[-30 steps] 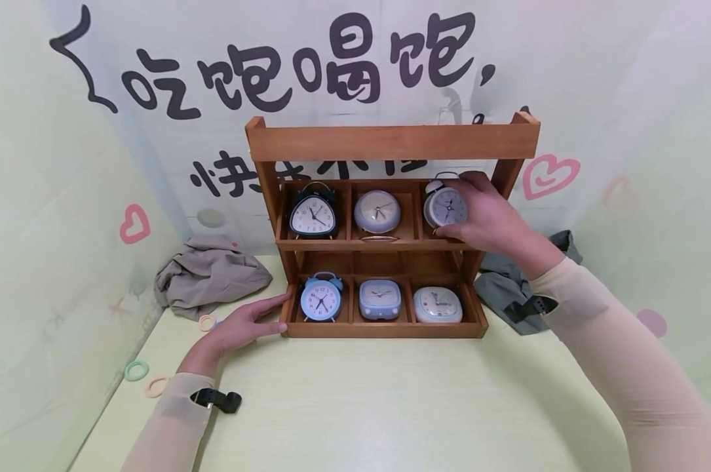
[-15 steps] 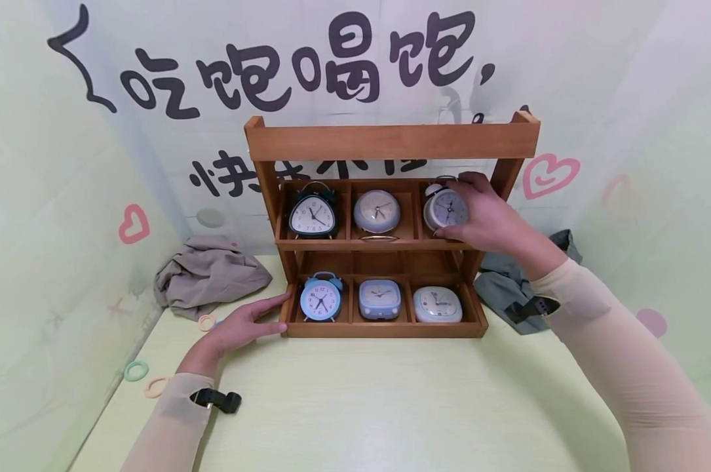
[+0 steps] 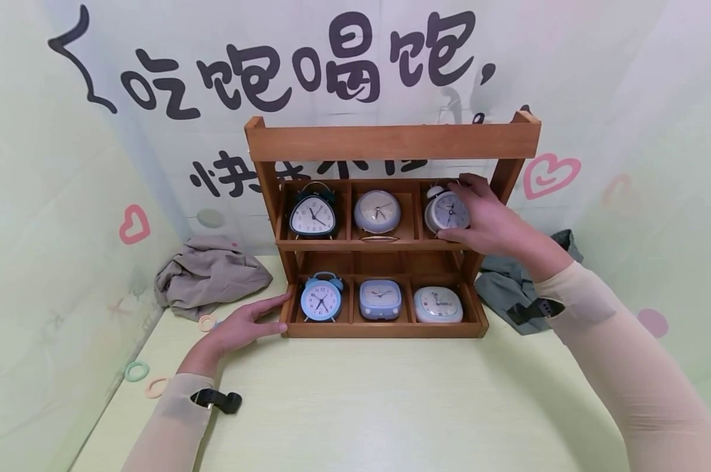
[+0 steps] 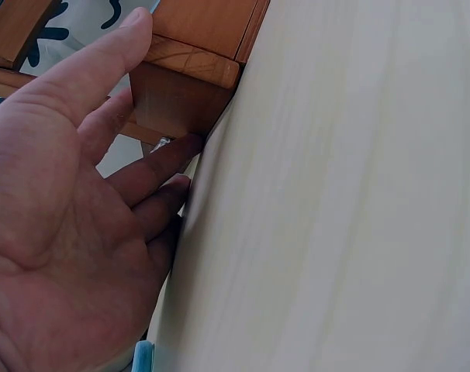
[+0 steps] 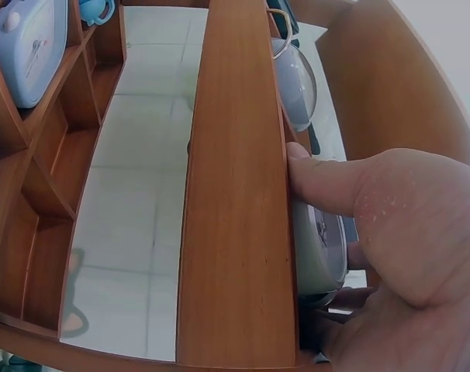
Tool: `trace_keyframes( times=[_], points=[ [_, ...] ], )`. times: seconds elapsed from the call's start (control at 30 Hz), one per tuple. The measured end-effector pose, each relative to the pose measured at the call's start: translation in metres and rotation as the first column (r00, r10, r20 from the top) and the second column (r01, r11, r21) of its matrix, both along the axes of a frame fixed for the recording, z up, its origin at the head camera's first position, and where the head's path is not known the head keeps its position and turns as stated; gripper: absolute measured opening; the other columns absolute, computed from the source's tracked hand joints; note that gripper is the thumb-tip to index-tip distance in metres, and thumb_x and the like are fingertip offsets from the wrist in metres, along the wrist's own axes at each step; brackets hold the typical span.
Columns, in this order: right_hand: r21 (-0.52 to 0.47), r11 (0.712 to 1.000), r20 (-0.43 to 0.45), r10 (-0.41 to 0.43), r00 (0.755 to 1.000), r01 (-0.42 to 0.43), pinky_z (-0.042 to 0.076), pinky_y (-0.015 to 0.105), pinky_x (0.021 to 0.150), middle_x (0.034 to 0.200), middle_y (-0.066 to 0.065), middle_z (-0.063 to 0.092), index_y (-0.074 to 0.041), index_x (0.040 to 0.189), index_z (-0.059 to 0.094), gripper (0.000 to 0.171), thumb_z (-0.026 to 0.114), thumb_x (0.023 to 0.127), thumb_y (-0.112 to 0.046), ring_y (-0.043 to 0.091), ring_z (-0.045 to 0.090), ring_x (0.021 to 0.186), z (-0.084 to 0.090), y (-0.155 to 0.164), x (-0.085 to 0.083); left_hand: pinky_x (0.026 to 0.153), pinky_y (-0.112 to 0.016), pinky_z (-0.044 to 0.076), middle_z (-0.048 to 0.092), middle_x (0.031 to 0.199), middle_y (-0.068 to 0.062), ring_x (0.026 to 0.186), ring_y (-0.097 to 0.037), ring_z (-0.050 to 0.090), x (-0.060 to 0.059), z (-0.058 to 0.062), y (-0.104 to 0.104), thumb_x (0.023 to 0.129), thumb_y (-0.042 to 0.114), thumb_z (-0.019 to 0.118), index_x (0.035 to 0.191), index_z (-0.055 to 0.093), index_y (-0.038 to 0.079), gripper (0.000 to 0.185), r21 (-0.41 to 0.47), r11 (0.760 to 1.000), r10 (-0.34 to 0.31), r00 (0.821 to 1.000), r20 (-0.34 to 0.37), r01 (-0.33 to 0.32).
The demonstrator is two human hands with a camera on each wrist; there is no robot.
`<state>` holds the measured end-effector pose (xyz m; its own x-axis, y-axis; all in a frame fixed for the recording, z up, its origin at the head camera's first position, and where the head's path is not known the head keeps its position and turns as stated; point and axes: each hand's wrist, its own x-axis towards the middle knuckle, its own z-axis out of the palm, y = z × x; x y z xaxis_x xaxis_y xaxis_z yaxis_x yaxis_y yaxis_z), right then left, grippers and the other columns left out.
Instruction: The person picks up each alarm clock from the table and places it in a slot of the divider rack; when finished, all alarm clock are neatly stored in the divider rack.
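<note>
My right hand (image 3: 489,216) holds a white twin-bell alarm clock (image 3: 449,211) in the upper right compartment of a two-tier wooden rack (image 3: 390,143). The thumb is low at the clock's front and the fingers reach round its far side, partly hidden. In the right wrist view, the clock's edge (image 5: 322,248) shows behind the rack's front board. My left hand (image 3: 240,331) touches the rack's lower left side, its fingers extended and the thumb (image 4: 134,35) at the front corner. A dark triangular clock (image 3: 313,215) and a round lavender clock (image 3: 377,211) occupy the other upper compartments.
Below stand a blue twin-bell clock (image 3: 321,299), a square blue clock (image 3: 380,299) and a pale rounded clock (image 3: 438,305). Grey-brown cloth (image 3: 210,275) lies left of the rack, dark grey cloth (image 3: 505,295) right. Small rings (image 3: 135,371) lie at the table's left edge.
The white alarm clock has shifted slightly right, and its top handle sits lower. My right hand has moved with it. My left hand stays in place.
</note>
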<state>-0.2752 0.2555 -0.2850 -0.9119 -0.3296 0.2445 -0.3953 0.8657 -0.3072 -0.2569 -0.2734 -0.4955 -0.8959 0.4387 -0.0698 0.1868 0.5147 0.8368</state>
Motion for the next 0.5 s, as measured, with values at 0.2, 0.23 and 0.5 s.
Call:
trace_keyframes(
  times=[0.2, 0.23, 0.5],
  points=[
    [-0.003, 1.000, 0.005, 0.011, 1.000, -0.011, 0.036, 0.069, 0.126, 0.178, 0.031, 0.016, 0.006, 0.171, 0.031, 0.097, 0.086, 0.100, -0.030, 0.049, 0.020, 0.162, -0.003, 0.004, 0.002, 0.134, -0.066, 0.020, 0.040, 0.178, -0.002, 0.168, -0.036, 0.026, 0.000, 0.000, 0.001, 0.101, 0.048, 0.083, 0.169, 0.051, 0.033, 0.076, -0.001, 1.000, -0.010, 1.000, -0.008, 0.010],
    [-0.007, 1.000, 0.001, 0.014, 1.000, -0.014, 0.036, 0.069, 0.126, 0.178, 0.030, 0.015, 0.006, 0.171, 0.031, 0.097, 0.085, 0.100, -0.030, 0.048, 0.020, 0.162, -0.004, 0.004, 0.003, 0.134, -0.065, 0.020, 0.040, 0.178, -0.002, 0.168, -0.036, 0.026, 0.000, 0.000, 0.001, 0.101, 0.048, 0.083, 0.169, 0.051, 0.033, 0.077, 0.000, 1.000, -0.010, 1.000, -0.008, 0.010],
    [-0.088, 0.996, -0.029, 0.012, 1.000, -0.014, 0.037, 0.071, 0.125, 0.181, 0.024, 0.013, 0.002, 0.175, 0.025, 0.102, 0.085, 0.101, -0.036, 0.045, 0.020, 0.162, -0.016, 0.010, 0.013, 0.134, -0.065, 0.021, 0.039, 0.178, -0.001, 0.168, -0.035, 0.026, -0.003, 0.001, 0.003, 0.101, 0.051, 0.083, 0.170, 0.050, 0.035, 0.078, -0.020, 1.000, -0.012, 1.000, -0.005, 0.012]
  ],
)
